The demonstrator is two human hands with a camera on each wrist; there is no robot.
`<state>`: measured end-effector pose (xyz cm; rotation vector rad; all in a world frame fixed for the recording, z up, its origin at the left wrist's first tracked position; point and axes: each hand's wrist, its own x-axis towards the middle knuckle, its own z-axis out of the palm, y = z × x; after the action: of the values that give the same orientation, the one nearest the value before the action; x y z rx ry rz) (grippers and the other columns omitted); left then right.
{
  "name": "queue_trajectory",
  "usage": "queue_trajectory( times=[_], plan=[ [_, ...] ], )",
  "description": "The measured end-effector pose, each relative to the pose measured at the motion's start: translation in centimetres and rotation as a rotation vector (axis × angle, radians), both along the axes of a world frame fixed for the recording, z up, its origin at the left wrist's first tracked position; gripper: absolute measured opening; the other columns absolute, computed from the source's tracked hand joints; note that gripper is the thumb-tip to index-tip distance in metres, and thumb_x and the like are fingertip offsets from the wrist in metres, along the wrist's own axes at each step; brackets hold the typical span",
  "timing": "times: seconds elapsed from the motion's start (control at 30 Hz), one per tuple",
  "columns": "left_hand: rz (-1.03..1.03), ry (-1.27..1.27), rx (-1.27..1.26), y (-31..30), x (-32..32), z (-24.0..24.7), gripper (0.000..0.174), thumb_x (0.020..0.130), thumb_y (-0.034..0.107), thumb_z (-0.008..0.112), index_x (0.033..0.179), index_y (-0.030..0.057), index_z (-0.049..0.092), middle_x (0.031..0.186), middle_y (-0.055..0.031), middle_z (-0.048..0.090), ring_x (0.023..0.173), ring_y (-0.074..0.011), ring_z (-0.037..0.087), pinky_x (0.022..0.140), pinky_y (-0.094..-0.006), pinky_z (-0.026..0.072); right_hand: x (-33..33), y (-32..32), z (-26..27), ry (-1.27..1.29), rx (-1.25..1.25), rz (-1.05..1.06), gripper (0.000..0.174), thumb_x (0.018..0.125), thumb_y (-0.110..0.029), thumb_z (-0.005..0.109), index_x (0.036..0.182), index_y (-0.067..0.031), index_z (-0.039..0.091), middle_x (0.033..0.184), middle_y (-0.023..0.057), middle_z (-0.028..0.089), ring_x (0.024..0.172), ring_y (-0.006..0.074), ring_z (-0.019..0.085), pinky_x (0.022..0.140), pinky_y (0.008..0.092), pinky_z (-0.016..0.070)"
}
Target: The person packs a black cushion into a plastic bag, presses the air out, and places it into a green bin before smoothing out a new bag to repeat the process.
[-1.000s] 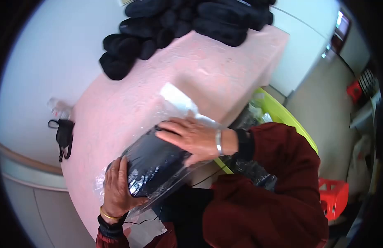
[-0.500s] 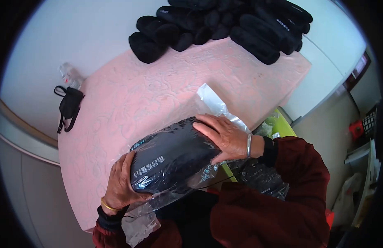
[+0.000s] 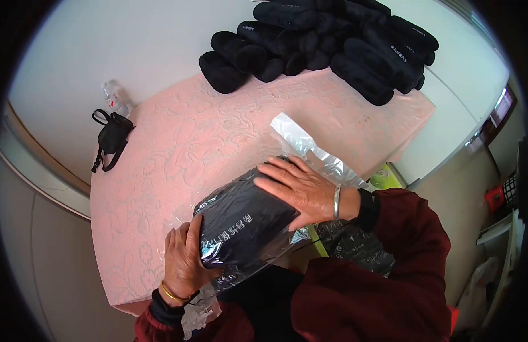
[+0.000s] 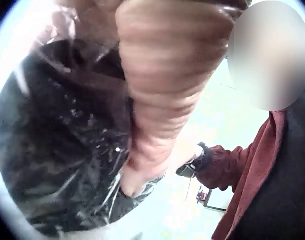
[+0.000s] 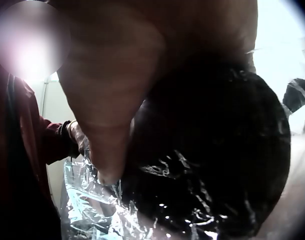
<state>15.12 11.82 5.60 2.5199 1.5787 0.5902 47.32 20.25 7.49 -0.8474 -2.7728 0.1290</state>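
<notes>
A plump black bolster cushion with white lettering lies in a clear plastic bag at the table's near edge. My left hand grips its left end, fingers on the far side and thumb on the near side. Across the top of the right end lies my right hand, its fingers straight and spread. The left wrist view shows the thumb against the wrapped cushion. In the right wrist view the other thumb presses on the crinkled film. A white strip edges the bag beyond my right hand.
Several similar black cushions are piled at the back of the pink-covered table. On the left are a small black bag and a clear bottle. A yellow-green tub with bagged items stands below the right edge.
The bagged cushion has turned, so its white lettering now faces up. Both hands stay on its ends. The head view has shifted, showing more of the cushion pile.
</notes>
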Motion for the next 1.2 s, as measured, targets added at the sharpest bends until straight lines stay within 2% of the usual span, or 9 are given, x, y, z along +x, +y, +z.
queue_trajectory(
  times=[0.37,0.5,0.63,0.73,0.8,0.83,0.93,1.03,1.2],
  plan=[
    [-0.074,-0.218,-0.187,2.3,-2.5,-1.4,0.128,0.038,0.020,0.097,0.148,0.0040,0.034,0.129,-0.0203,0.050,0.120,-0.0406,0.048,0.105,-0.0469,0.0372,1.5,2.0,-2.9,0.081,-0.121,-0.165,0.121,0.061,-0.039,0.091,0.155,-0.0061,0.023,0.159,0.0157,0.026,0.150,0.0359,0.022,0.120,0.0530,0.0199],
    [-0.068,-0.197,-0.210,1.6,-3.0,-1.4,0.129,0.038,0.020,0.097,0.148,0.0043,0.033,0.131,-0.0207,0.050,0.123,-0.0401,0.048,0.108,-0.0463,0.0373,1.7,-0.7,-3.1,0.232,0.035,-0.225,0.099,0.067,-0.030,0.089,0.148,-0.0031,0.038,0.154,0.0165,0.035,0.146,0.0366,0.031,0.116,0.0510,0.0286],
    [-0.042,-0.227,-0.188,1.1,-4.0,-2.5,0.122,0.043,0.016,0.096,0.147,0.0040,0.034,0.130,-0.0208,0.053,0.120,-0.0376,0.054,0.105,-0.0443,0.0428,2.6,-5.7,-4.3,0.443,0.323,-0.124,0.073,0.071,-0.021,0.085,0.134,-0.0009,0.054,0.141,0.0183,0.051,0.130,0.0362,0.051,0.104,0.0453,0.0446],
    [-0.100,-0.395,-0.221,1.1,-2.6,-4.9,0.115,0.048,0.013,0.094,0.146,0.0032,0.034,0.129,-0.0204,0.055,0.115,-0.0354,0.059,0.100,-0.0421,0.0478,4.9,-10.1,-7.8,0.625,0.223,-0.081,0.052,0.074,-0.016,0.084,0.120,-0.0015,0.064,0.123,0.0188,0.062,0.112,0.0356,0.063,0.089,0.0407,0.0537],
    [-0.023,-0.546,-0.218,0.9,-1.3,-5.7,0.108,0.053,0.011,0.091,0.145,0.0022,0.035,0.126,-0.0202,0.057,0.111,-0.0343,0.062,0.096,-0.0398,0.0505,4.7,-12.0,-10.4,0.580,-0.572,-0.399,0.054,0.081,-0.015,0.081,0.128,-0.0015,0.059,0.114,0.0150,0.064,0.102,0.0305,0.066,0.079,0.0374,0.0562],
    [0.029,-0.617,-0.217,1.0,-0.7,-5.9,0.104,0.055,0.010,0.089,0.144,0.0017,0.036,0.125,-0.0201,0.059,0.109,-0.0338,0.064,0.095,-0.0387,0.0518,4.4,-12.9,-11.6,0.596,-0.575,-0.444,0.054,0.081,-0.015,0.081,0.128,-0.0015,0.059,0.114,0.0150,0.064,0.102,0.0305,0.066,0.079,0.0374,0.0562],
    [-0.014,-0.612,-0.233,1.4,1.8,-6.1,0.103,0.055,0.010,0.088,0.143,0.0017,0.037,0.123,-0.0195,0.059,0.108,-0.0329,0.064,0.094,-0.0380,0.0516,2.5,-13.6,-12.9,0.814,-0.870,-0.505,0.061,0.086,-0.020,0.079,0.138,-0.0047,0.051,0.120,0.0133,0.062,0.113,0.0274,0.062,0.090,0.0368,0.0530],
    [-0.062,-0.579,-0.208,0.6,5.4,-6.0,0.101,0.056,0.010,0.087,0.143,0.0020,0.038,0.119,-0.0195,0.060,0.107,-0.0334,0.064,0.092,-0.0385,0.0517,0.8,-13.7,-12.9,1.535,-0.916,-0.267,0.079,0.086,-0.027,0.079,0.150,-0.0060,0.037,0.137,0.0094,0.057,0.126,0.0206,0.054,0.103,0.0376,0.0448],
    [-0.357,-0.319,0.031,-0.5,13.8,-5.6,0.094,0.061,0.012,0.085,0.143,0.0041,0.042,0.115,-0.0225,0.058,0.103,-0.0399,0.060,0.090,-0.0434,0.0515,4.7,-12.9,-16.8,1.864,-1.161,-0.216,0.079,0.091,-0.037,0.070,0.153,-0.0062,0.032,0.147,0.0082,0.049,0.139,0.0232,0.042,0.115,0.0409,0.0343]
  ],
)
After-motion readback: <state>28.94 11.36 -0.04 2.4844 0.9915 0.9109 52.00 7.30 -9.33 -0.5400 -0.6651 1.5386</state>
